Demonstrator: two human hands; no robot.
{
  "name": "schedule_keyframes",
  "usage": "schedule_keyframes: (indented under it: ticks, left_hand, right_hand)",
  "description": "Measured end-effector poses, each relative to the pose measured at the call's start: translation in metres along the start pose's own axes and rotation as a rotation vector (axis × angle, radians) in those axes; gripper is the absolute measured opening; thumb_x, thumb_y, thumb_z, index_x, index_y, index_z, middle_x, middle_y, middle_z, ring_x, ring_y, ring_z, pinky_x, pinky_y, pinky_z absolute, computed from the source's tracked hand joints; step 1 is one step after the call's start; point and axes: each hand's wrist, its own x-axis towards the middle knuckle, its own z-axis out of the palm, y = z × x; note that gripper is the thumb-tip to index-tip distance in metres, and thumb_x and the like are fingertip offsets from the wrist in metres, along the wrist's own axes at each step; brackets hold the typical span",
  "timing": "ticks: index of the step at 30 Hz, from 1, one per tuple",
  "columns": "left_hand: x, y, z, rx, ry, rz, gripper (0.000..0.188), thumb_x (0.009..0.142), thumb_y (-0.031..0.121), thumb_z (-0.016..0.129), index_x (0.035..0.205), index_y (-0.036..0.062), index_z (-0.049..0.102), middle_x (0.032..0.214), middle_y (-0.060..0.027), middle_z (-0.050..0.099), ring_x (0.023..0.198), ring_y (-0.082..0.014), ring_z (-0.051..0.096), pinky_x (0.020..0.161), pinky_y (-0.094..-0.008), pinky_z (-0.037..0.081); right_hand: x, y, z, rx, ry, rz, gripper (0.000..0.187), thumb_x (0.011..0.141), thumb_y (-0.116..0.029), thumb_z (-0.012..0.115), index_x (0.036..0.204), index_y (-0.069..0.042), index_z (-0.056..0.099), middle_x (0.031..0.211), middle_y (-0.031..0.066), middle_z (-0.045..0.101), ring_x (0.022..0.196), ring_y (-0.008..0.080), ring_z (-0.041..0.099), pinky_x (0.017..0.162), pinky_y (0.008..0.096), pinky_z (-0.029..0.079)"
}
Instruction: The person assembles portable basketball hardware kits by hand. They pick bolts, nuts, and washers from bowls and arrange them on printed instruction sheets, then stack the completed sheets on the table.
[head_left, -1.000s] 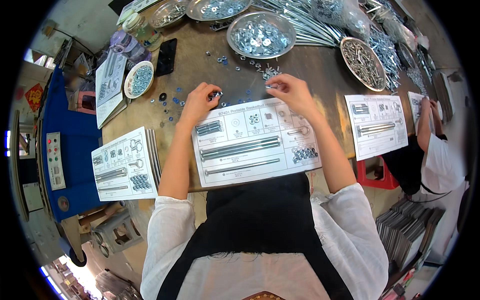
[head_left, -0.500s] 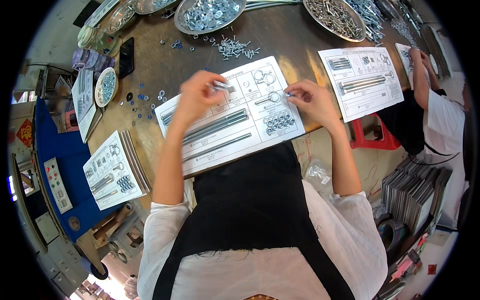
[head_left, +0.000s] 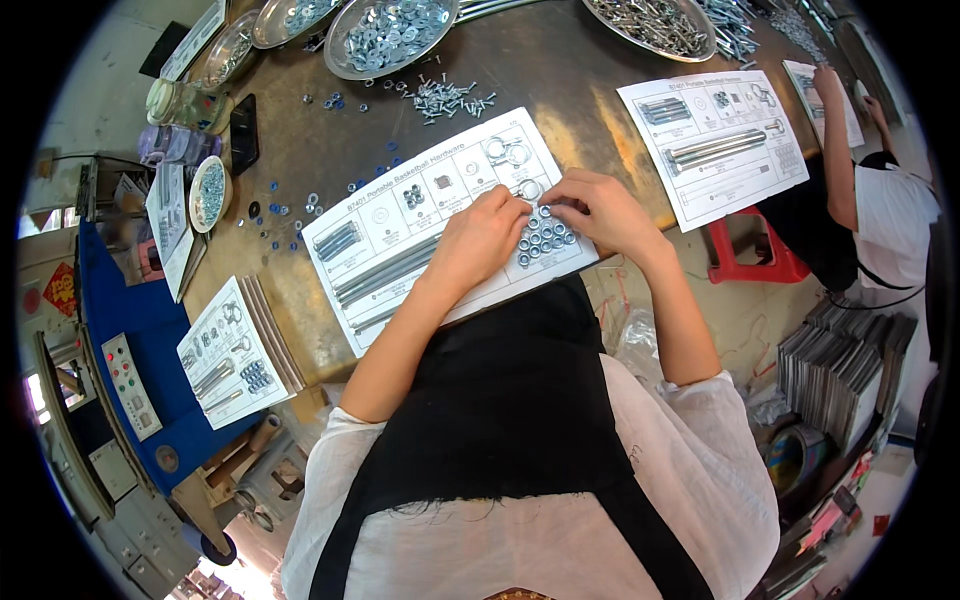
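A white printed hardware card [head_left: 380, 235] lies at the table's front edge, with pictures of bolts, rings and nuts. My left hand [head_left: 482, 238] rests low over its right half, fingertips pressed together. Close beside it, my right hand [head_left: 605, 212] comes in from the right with thumb and fingers pinched. The fingertips of both hands nearly meet above the card's ring and nut pictures [head_left: 545, 240]. Whatever they hold is too small and covered to name.
Beyond the card lie a pile of small screws [head_left: 450, 98] and loose washers [head_left: 313, 200]. Metal bowls of washers [head_left: 385, 40] and bolts [head_left: 655, 22] stand farther back. More cards [head_left: 715, 150] lie right and left. A phone [head_left: 244, 133] is at left; another person [head_left: 850, 190] works at right.
My left hand has moved right and nearer to me, across the card. My right hand has shifted slightly left, so the fingertips now come together. The view has turned a little.
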Motion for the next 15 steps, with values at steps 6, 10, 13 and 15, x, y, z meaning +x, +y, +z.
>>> schedule_keyframes:
  ticks: [6, 10, 13, 15]
  left_hand:
    - [-0.011, 0.007, 0.007, -0.022, 0.044, 0.017, 0.016, 0.095, 0.01, 0.061, 0.108, 0.0065, 0.069, 0.099, -0.0085, 0.063, 0.093, -0.0297, 0.065, 0.077, -0.0408, 0.054]
    - [-0.016, 0.004, 0.006, -0.103, 0.083, 0.031, 0.024, 0.096, 0.005, 0.057, 0.119, 0.0045, 0.065, 0.106, -0.0118, 0.065, 0.098, -0.0319, 0.064, 0.084, -0.0405, 0.053]
    - [-0.018, 0.006, 0.007, -0.198, 0.062, 0.003, 0.032, 0.096, 0.003, 0.054, 0.128, 0.0041, 0.06, 0.111, -0.0141, 0.066, 0.104, -0.0332, 0.063, 0.09, -0.0408, 0.051]
    - [-0.021, 0.006, 0.009, -0.241, 0.045, -0.002, 0.036, 0.097, 0.002, 0.052, 0.132, 0.0039, 0.057, 0.113, -0.0146, 0.066, 0.106, -0.0335, 0.062, 0.092, -0.0411, 0.05]
  right_hand:
    - [-0.003, 0.001, 0.001, -0.048, 0.009, -0.039, 0.012, 0.086, -0.005, 0.069, 0.098, -0.006, 0.073, 0.093, 0.0092, 0.068, 0.084, 0.0276, 0.066, 0.075, 0.0363, 0.052]
    - [-0.006, 0.0, 0.002, -0.033, 0.024, -0.019, 0.012, 0.086, -0.006, 0.068, 0.098, -0.006, 0.074, 0.092, 0.0094, 0.068, 0.085, 0.028, 0.066, 0.075, 0.0366, 0.052]
    - [-0.006, -0.003, 0.002, -0.036, 0.027, -0.013, 0.012, 0.087, -0.005, 0.068, 0.097, -0.006, 0.074, 0.093, 0.0096, 0.068, 0.085, 0.0282, 0.066, 0.076, 0.0367, 0.052]
    - [-0.006, -0.004, 0.003, -0.042, 0.026, -0.013, 0.012, 0.086, -0.005, 0.068, 0.097, -0.006, 0.074, 0.093, 0.0097, 0.067, 0.085, 0.0282, 0.066, 0.076, 0.0366, 0.052]
